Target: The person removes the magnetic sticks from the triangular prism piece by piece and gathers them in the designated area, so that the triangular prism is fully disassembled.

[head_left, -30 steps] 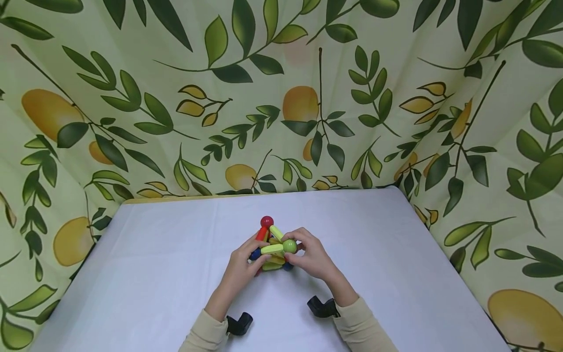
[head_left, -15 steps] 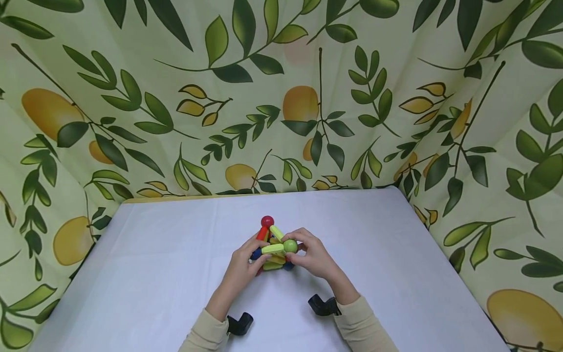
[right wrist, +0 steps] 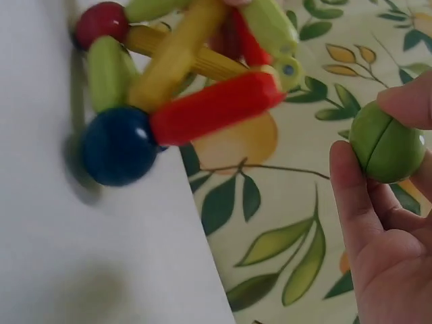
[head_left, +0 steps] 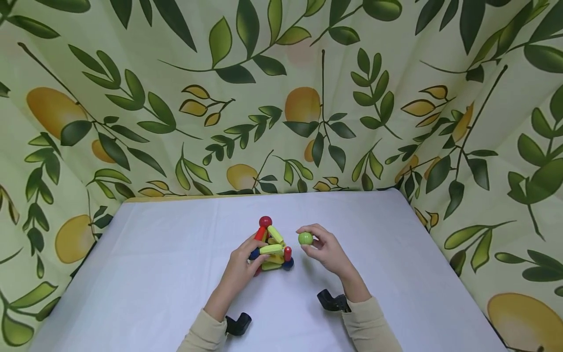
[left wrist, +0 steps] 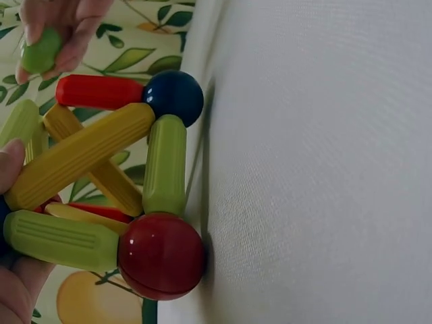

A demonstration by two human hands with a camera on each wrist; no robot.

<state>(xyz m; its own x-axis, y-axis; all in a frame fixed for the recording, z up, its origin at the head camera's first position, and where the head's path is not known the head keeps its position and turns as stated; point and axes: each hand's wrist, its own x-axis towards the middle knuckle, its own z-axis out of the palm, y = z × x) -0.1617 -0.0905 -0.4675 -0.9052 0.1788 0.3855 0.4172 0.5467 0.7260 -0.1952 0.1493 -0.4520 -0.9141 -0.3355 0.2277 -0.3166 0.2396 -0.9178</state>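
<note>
On the table stands a structure of magnetic building rods and balls, with a red rod [right wrist: 216, 108] and a yellow rod [left wrist: 88, 155] among its sides. My left hand [head_left: 239, 261] holds it by its upper left corner, where a blue ball is partly covered by the fingers. A red ball [head_left: 265, 221] tops the far corner. Lower balls, a blue one [right wrist: 120, 145] and a dark red one [left wrist: 162, 256], are at the tabletop. Right of the structure and apart from it, my right hand [head_left: 327, 249] pinches a green ball [head_left: 305, 238] between thumb and fingers. Rod ends [right wrist: 287, 69] show at the near right upper corner.
A white cloth covers the table [head_left: 176, 274]. Leaf-and-fruit patterned curtains [head_left: 264, 122] hang behind and at both sides. Black wrist cameras, one on the left [head_left: 239, 324] and one on the right [head_left: 333, 300], stick out inward from the sleeves.
The green ball has come off the structure's right corner and moved right in my right hand, leaving rod ends bare. My left hand keeps its hold in nearly the same place.
</note>
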